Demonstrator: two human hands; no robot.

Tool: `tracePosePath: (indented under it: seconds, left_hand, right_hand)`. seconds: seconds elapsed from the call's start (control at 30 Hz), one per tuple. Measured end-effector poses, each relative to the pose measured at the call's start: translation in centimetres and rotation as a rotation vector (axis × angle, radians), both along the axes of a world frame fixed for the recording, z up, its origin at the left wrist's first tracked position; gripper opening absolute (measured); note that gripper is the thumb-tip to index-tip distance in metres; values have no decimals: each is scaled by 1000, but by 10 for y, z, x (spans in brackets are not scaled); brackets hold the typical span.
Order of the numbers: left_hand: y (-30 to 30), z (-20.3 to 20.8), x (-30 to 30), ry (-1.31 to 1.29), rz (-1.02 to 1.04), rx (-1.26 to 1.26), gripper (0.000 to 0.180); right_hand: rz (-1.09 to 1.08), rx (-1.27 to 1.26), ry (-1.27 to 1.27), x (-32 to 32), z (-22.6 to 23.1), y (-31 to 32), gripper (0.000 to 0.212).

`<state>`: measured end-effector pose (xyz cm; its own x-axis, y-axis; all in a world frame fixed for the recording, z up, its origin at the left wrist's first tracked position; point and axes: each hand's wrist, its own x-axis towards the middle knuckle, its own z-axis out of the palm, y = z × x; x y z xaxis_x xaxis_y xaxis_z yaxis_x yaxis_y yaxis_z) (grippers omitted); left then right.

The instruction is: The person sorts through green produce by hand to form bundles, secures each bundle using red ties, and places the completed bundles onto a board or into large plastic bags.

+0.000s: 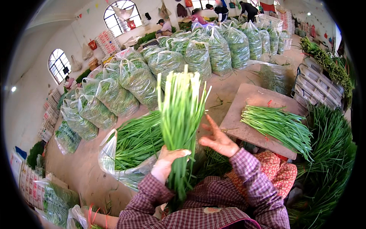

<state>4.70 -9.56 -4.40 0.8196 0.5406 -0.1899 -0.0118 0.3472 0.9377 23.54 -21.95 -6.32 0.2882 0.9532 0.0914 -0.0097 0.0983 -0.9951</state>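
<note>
My left hand (164,162) is closed around a bunch of garlic chives (179,118), held upright with the pale cut ends at the top and the green leaves hanging down. Just right of the bunch, my right hand (220,141) is open with its fingers spread, apart from the stems. An open clear plastic bag (108,158) filled with long green leaves stands to the left of the bunch. On a low brown board (237,124) to the right lies another bundle of chives (276,126).
Many filled clear bags (156,63) stand in rows ahead. A loose heap of chives (328,164) lies at the far right, below stacked white crates (318,84). Red bands (93,213) hang at the lower left. Several people work at the back.
</note>
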Motion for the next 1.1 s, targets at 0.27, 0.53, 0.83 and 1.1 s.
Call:
tracePosePath:
  seconds: [0.27,0.53,0.83,1.1]
  left_hand:
    - [-47,-19,77,203,103,1225,104]
    - [-56,24,46,-84,-481,946,102]
    - [16,45,25,-156,-181,481,21]
    - [11,86,71,-314,186,1072,20]
  right_hand:
    - [-347,232,370,-7,-21,18,77]
    - [-26,256,832,49,-14,-27,53]
    - [291,272,797,74,-19,-58,62]
    - [217,107,683,59,-15,-57,64]
